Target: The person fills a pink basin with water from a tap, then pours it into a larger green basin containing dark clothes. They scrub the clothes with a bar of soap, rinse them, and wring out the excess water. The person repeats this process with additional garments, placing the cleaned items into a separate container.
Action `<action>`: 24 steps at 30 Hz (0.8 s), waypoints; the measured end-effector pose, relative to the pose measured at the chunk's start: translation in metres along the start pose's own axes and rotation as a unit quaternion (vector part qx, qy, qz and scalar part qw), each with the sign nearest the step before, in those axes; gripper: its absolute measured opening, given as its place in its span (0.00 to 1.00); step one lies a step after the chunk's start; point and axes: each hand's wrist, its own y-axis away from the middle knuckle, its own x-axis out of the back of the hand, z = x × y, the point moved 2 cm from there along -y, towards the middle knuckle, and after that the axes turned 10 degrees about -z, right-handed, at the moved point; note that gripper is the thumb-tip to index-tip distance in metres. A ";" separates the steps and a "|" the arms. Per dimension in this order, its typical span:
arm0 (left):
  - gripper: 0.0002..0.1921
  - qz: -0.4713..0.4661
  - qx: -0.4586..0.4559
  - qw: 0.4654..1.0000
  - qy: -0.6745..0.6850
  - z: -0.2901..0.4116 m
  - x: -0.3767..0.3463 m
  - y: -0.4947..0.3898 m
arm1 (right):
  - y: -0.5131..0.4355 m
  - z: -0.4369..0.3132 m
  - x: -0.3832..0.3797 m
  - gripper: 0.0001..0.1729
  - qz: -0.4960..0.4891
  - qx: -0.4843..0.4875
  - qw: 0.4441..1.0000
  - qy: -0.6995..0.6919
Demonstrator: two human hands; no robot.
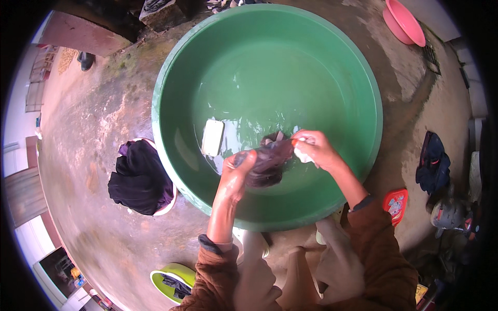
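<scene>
A large round green plastic basin (pixel 267 228) with shallow water in it stands before me. My left hand (pixel 238 167) grips one end of a dark brownish wet cloth (pixel 268 161), thumb on top. At the cloth's other end, my right hand (pixel 317 147) pinches the fabric with its fingers. Under those fingers is a white lump (pixel 303 154); whether it is soap or lather I cannot tell. The cloth stretches between both hands, and its lower part hangs towards the water. Left of my left hand, a white rectangular object (pixel 213 137) with rounded corners is in the basin.
Dark clothes (pixel 139 179) are heaped in a pale tub left of the basin. A lime-green container (pixel 183 272) holds dark cloth near my left elbow. A red tray (pixel 395 206) and a dark garment (pixel 432 163) lie to the right. A pink basin (pixel 404 23) stands at the upper right.
</scene>
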 end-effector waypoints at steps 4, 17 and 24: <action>0.11 0.014 -0.036 0.999 0.036 -0.016 0.010 -0.008 | 0.005 -0.027 -0.003 0.11 0.023 -0.025 0.999 0.026; 0.29 -0.033 -0.009 0.983 0.183 -0.030 -0.041 -0.015 | -0.032 0.011 -0.065 0.17 0.137 0.219 0.964 0.060; 0.28 -0.025 -0.019 0.976 0.217 -0.022 -0.059 -0.006 | -0.018 -0.009 -0.080 0.10 0.170 0.359 0.897 0.194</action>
